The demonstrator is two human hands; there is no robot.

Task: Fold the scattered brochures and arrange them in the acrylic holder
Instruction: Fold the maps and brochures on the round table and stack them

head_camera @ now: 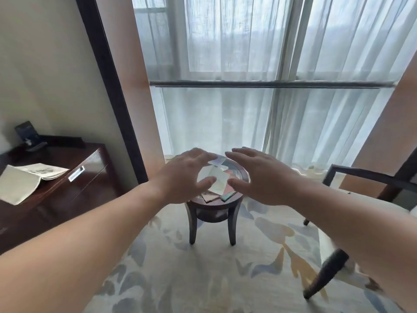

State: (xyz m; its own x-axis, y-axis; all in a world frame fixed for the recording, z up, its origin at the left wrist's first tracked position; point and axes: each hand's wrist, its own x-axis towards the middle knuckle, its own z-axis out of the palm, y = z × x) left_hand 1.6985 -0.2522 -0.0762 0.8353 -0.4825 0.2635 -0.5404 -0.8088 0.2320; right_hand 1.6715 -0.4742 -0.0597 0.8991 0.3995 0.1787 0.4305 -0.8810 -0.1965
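Brochures (pixel 217 177) lie overlapped at odd angles on the small round bench (pixel 214 203), so they probably need gathering first. To the left, a dark dresser (pixel 67 177) carries an open magazine (pixel 27 179). The left hand (pixel 185 175) and right hand (pixel 259 177) reach over the pile, fingers spread and holding nothing. A chair (pixel 361 177) stands to the right on patterned carpet (pixel 203 267). No acrylic holder can be made out.
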